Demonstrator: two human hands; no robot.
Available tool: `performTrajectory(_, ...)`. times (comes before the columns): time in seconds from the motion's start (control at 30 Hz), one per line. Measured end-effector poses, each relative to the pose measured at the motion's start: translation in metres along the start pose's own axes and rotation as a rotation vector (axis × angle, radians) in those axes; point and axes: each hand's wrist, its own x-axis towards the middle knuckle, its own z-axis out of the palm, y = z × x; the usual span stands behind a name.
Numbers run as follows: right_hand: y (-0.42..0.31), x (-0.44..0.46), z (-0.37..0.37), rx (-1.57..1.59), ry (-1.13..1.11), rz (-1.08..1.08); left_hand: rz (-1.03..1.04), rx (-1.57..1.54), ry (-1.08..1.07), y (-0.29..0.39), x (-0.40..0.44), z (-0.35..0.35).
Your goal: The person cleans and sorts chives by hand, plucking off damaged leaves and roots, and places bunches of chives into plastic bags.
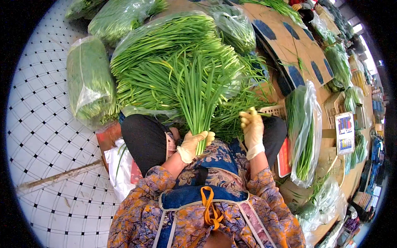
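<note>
My left hand, in a pale rubber glove, is closed around the lower ends of a bunch of garlic chives. The leaves fan upward and away from me, and the cut ends stick out below my fingers. My right hand, gloved too, is raised above my right knee. Its fingers are bent and slightly apart, and nothing shows in them. Beyond my hands lies a big heap of garlic chives on clear plastic. Loose, messier chives lie between the heap and my lap.
A bagged bundle of chives stands at the left, and another bag lies to my right. Behind that are plastic baskets and a printed box. Cardboard covers the floor ahead; tiles lie left.
</note>
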Motion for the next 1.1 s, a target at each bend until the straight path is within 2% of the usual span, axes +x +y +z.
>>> performTrajectory(0.07,0.009,-0.002,0.006,-0.492,-0.266,0.315,0.015,-0.016,-0.010,-0.001,0.002,0.007)
performTrajectory(0.13,0.030,-0.025,0.025,-0.819,-0.422,0.282,0.046,0.030,-0.016,0.000,0.001,0.012)
performTrajectory(0.2,0.059,-0.024,0.025,-0.790,-0.456,0.232,0.052,0.073,0.022,-0.006,0.005,0.005)
performTrajectory(0.33,0.044,-0.024,0.021,-0.940,-0.499,0.132,0.086,0.024,0.007,-0.005,0.009,-0.002)
performTrajectory(0.4,0.020,-0.034,0.025,-0.691,-0.494,0.170,0.055,-0.117,-0.093,-0.009,0.013,-0.011)
performTrajectory(0.43,0.012,-0.033,0.027,-0.508,-0.408,0.116,0.014,-0.018,0.155,0.001,0.006,0.011)
performTrajectory(0.53,-0.002,-0.004,0.011,-0.087,-0.242,0.026,0.024,0.092,0.162,-0.005,0.007,0.005)
performTrajectory(0.57,-0.004,0.005,0.009,-0.074,-0.207,0.027,0.029,0.133,0.185,-0.008,0.010,0.002)
performTrajectory(0.6,-0.007,0.006,0.009,-0.128,-0.207,0.124,0.028,0.138,0.181,-0.007,0.008,0.006)
performTrajectory(0.67,0.007,-0.007,0.015,-0.417,-0.345,0.201,0.146,0.303,0.278,-0.007,0.005,0.017)
performTrajectory(0.73,0.039,-0.023,0.017,-0.639,-0.595,0.050,0.170,0.386,0.284,-0.012,0.002,0.026)
performTrajectory(0.77,0.035,-0.035,0.040,-0.561,-0.659,0.171,0.323,0.513,0.272,-0.018,0.001,0.027)
performTrajectory(0.8,0.046,-0.034,0.043,-0.650,-0.665,0.087,0.476,0.640,0.259,-0.020,-0.001,0.029)
performTrajectory(0.83,0.056,-0.034,0.047,-0.740,-0.664,0.002,0.473,0.644,0.263,-0.020,-0.003,0.028)
performTrajectory(0.87,0.058,-0.030,0.045,-0.657,-0.708,0.100,0.420,0.544,0.212,-0.019,-0.005,0.027)
performTrajectory(0.9,0.057,-0.028,0.047,-0.655,-0.708,0.099,0.368,0.443,0.160,-0.017,-0.007,0.028)
performTrajectory(0.93,0.054,-0.025,0.046,-0.589,-0.690,0.266,0.316,0.340,0.107,-0.015,-0.009,0.029)
performTrajectory(0.97,0.052,-0.023,0.045,-0.522,-0.668,0.432,0.156,0.236,0.126,-0.010,-0.008,0.028)
performTrajectory(1.0,0.053,-0.020,0.039,-0.525,-0.667,0.430,0.157,0.234,0.124,-0.009,-0.008,0.025)
performTrajectory(1.07,0.060,-0.015,0.026,-0.993,-0.525,0.170,0.009,0.232,0.066,-0.008,-0.005,0.017)
performTrajectory(1.1,0.049,-0.024,0.031,-0.801,-0.540,0.089,0.005,0.243,0.072,-0.009,-0.004,0.016)
